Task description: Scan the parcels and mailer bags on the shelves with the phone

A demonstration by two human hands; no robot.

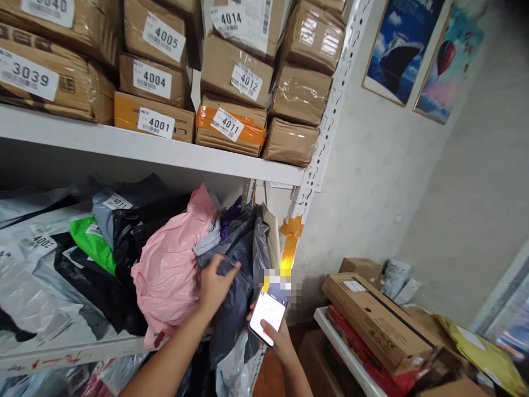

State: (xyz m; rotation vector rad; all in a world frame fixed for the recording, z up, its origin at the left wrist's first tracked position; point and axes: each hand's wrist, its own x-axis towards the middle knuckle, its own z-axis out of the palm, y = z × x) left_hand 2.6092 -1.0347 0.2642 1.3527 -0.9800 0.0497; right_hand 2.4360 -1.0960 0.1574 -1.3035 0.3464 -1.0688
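A forearm leads to the left hand, fingers at a dark bag, grip unclear; below right of them, the right hand clasps a phone.

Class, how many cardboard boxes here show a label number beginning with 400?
3, stacked on the upper shelf: box 4001 lowest, box 4004 above it, then box 4005. More may be hidden behind.

Light is moderate, diffuse; phone screen glares, pixelation above; tape glows mid-frame; shadow under upper shelf; upper-right corner dark, right edge blurs.
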